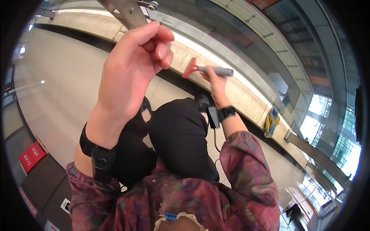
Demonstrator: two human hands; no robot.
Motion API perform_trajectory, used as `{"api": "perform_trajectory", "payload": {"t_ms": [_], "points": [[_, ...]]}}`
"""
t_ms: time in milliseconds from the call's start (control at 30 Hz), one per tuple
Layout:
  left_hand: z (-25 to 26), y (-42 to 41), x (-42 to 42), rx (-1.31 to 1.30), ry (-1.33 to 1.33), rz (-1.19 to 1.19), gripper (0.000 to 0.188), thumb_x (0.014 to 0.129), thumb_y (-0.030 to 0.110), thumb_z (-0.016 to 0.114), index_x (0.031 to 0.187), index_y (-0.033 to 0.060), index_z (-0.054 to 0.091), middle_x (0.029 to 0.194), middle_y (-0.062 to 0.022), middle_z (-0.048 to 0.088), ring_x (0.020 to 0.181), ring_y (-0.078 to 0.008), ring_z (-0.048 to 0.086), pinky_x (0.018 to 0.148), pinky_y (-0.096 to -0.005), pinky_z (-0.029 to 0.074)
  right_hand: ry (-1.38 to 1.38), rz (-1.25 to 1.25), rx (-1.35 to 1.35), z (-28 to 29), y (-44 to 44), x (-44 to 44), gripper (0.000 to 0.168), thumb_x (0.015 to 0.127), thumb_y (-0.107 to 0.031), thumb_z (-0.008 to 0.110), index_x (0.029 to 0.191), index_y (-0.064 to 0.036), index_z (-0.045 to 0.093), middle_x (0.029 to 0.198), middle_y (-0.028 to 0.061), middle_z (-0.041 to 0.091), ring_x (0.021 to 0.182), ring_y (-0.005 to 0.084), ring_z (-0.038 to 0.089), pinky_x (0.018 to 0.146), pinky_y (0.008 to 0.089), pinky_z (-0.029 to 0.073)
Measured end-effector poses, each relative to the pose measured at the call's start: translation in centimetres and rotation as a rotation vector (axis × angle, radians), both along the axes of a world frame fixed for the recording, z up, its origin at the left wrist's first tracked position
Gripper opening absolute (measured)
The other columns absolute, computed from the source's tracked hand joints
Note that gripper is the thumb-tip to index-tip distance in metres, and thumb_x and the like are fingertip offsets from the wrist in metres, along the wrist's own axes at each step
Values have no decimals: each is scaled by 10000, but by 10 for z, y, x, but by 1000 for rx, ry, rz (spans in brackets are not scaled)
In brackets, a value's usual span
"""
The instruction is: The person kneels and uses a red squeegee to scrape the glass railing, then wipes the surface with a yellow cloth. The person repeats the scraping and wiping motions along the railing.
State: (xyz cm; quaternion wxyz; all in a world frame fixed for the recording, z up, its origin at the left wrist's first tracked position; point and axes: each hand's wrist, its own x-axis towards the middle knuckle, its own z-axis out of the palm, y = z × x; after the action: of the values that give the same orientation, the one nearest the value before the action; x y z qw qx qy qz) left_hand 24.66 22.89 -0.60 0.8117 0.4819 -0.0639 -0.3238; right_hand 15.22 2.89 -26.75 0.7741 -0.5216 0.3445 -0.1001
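Note:
My right hand (215, 82) is closed around the grey handle of a red-headed scraper (190, 68), held over the pale stone ledge (237, 95) below a glass panel. The scraper is slightly blurred. Raised nearer the camera, my left hand (133, 63) has its fingers loosely curled, with nothing seen in it; its palm faces right. A blue and yellow cloth (271, 121) lies crumpled on the ledge to the right. Black straps with small devices circle both wrists.
Metal brackets (127, 13) stand at the ledge's upper left, and a metal bar (315, 156) extends from its right part. The glass rises beyond the ledge. Below runs a dark base strip beside the tiled floor (72, 75). A red box-like sign (32, 157) is at left.

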Motion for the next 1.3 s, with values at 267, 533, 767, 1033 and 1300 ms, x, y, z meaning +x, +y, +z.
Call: {"api": "perform_trajectory", "payload": {"t_ms": [267, 533, 767, 1033, 1300], "points": [[5, 7, 0, -23, -20, -36, 270, 936, 253, 363, 857, 30, 493, 692, -8, 417, 683, -126, 417, 672, -253, 339, 56, -369, -118, -4, -42, -37, 311, 836, -143, 635, 1000, 98, 524, 932, 178, 614, 743, 247, 662, 636, 271, 563], [7, 8, -3, 2, -27, -13, 278, 937, 256, 346, 855, 31, 488, 688, -3, 413, 672, -124, 410, 661, -260, 330, -6, -300, -89, -8, -24, 3, 314, 838, -139, 635, 998, 97, 504, 946, 177, 602, 762, 261, 662, 643, 295, 566], [6, 11, -1, -33, -34, -23, 285, 934, 273, 352, 842, 36, 481, 688, -6, 408, 660, -124, 410, 651, -254, 317, -21, -364, -52, -12, -15, 20, 343, 835, -144, 641, 1029, 92, 485, 960, 170, 593, 792, 286, 658, 655, 319, 570], [6, 19, 1, -13, -36, -6, 273, 930, 259, 354, 848, 33, 484, 690, -9, 407, 661, -127, 400, 650, -252, 318, 4, -353, -108, -11, -22, 5, 330, 845, -138, 623, 1046, 98, 507, 966, 173, 610, 774, 250, 662, 648, 275, 559], [3, 11, 4, -16, -8, -13, 272, 928, 272, 367, 853, 38, 484, 695, -3, 404, 662, -122, 400, 647, -252, 317, -45, -231, -23, -7, 15, 63, 359, 827, -133, 646, 1026, 114, 478, 973, 183, 593, 790, 284, 661, 655, 317, 571]]}}
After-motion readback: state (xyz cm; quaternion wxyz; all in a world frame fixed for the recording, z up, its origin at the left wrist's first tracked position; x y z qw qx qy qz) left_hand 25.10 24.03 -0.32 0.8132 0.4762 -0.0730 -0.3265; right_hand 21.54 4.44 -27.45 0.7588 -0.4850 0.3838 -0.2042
